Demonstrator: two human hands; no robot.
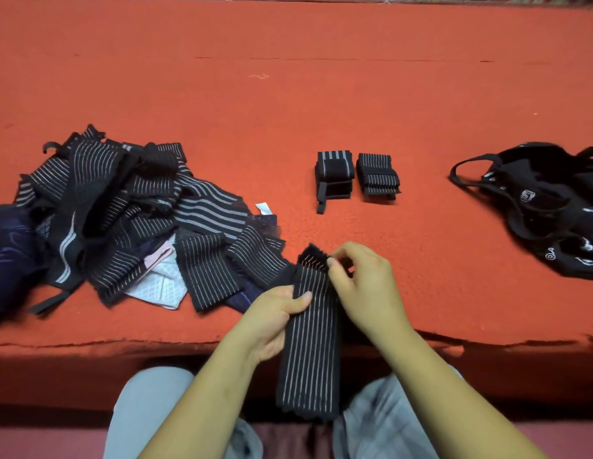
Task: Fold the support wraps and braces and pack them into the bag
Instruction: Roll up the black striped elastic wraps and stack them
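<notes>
Both hands hold one striped wrap (310,342): the left hand (271,321) grips its left edge with the thumb laid across the front, and the right hand (363,283) pinches its top end, so the strip hangs down from the grip over the front edge of the red table (321,94). Behind the hands two folded wraps (356,175) lie side by side. A loose pile of unfolded wraps (122,220) sprawls at the left, and one black bag (547,210) lies at the right.
</notes>
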